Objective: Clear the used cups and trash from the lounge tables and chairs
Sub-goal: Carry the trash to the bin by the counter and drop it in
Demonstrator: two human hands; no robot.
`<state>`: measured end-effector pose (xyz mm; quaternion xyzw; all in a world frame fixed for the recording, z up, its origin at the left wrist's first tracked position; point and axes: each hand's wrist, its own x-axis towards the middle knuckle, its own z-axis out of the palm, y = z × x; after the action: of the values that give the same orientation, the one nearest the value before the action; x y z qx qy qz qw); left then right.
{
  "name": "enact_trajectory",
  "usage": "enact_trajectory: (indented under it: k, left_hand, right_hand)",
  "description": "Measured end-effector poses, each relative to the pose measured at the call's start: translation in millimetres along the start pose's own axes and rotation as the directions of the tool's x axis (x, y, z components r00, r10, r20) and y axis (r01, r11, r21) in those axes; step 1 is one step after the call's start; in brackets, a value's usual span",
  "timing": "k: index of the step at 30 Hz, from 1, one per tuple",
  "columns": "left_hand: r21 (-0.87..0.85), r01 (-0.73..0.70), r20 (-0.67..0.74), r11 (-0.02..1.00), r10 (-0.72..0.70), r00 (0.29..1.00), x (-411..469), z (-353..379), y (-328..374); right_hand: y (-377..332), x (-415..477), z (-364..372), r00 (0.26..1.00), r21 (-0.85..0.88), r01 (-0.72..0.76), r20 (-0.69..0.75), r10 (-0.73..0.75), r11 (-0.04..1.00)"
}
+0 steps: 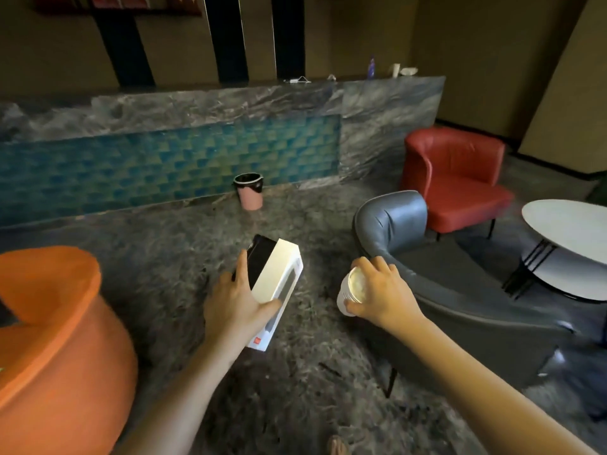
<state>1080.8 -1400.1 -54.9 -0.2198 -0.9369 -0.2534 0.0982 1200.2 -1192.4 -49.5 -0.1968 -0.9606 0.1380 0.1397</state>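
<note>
Left hand [235,302] clamps stiff, light white box [277,274] across its width; right hand [382,290] fingers curl over paper cup [356,285] rim, which looks light and crushable, probably safer held round its wall.

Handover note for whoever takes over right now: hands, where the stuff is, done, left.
Left hand: grips a white box, with a black flat item against it.
Right hand: holds a paper cup by its rim from above.
Pink bin: on the floor ahead, by the counter.
Done: box and cup are in hand, not yet binned.
Left: likely drop both in the bin; check the small things on the counter's far end, too small to tell.
</note>
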Motion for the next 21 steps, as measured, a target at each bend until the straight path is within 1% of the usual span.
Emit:
enact_trajectory:
  k: [3, 8, 12, 16, 18, 21]
  left_hand:
    - [0.026, -0.006, -0.002, 1.0, 0.006, 1.0, 109, 52, 6]
    - [0.045, 0.088, -0.032, 0.995, -0.087, 0.996, 279, 96, -6]
    - [0.078, 0.189, -0.079, 0.979, -0.183, 0.98, 402, 120, -43]
    - [0.115, 0.276, -0.097, 0.954, -0.266, 0.959, 526, 163, -98]
    - [0.105, 0.301, -0.092, 0.948, -0.292, 0.952, 597, 187, -121]
    - [0.085, 0.315, -0.058, 0.945, -0.311, 0.949, 716, 212, -140]
  right_hand:
    - [30, 118, 27, 1.0, -0.007, 0.014, -0.024, -0.014, 1.0]
    - [41, 323, 65, 0.997, 0.018, 0.078, 0.027, -0.079, 0.997]
    - [23, 476, 106, 0.983, 0.065, 0.174, 0.048, -0.177, 0.983]
    - [11, 624, 170, 0.964, 0.104, 0.238, 0.096, -0.248, 0.966]
    - [10, 699, 199, 0.962, 0.113, 0.243, 0.098, -0.254, 0.963]
    - [11, 813, 224, 0.975, 0.133, 0.19, 0.092, -0.203, 0.973]
